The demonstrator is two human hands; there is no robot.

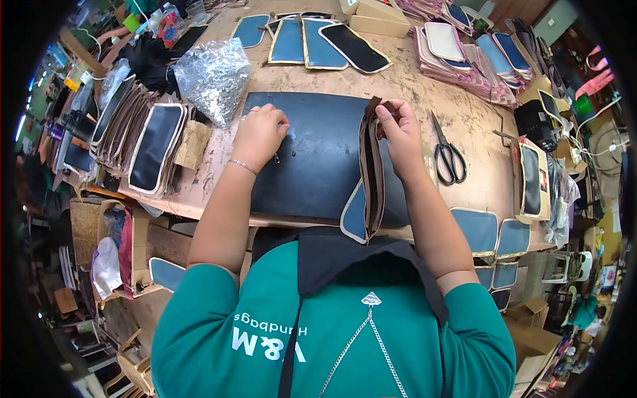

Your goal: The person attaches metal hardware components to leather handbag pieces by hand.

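Note:
My right hand [400,126] pinches the top end of a long brown zipper strip [371,166], which stands on edge over the black mat [312,146]. Joined to the strip's lower part is a blue panel [355,212] with a pale border, hanging over the table's front edge. My left hand [261,132] rests on the mat's left side, fingers curled together; what they hold, if anything, is hidden. Just below it lies a small metal zipper pull [277,158]. Black-handled scissors [450,156] lie to the right of my right hand.
A clear bag of metal parts [212,76] lies at the back left. Stacked dark panels [156,149] stand left of the mat, and blue panels [288,43] lie behind it. Pink-edged stacks [458,66] fill the back right. A cardboard box [531,179] stands at the right edge.

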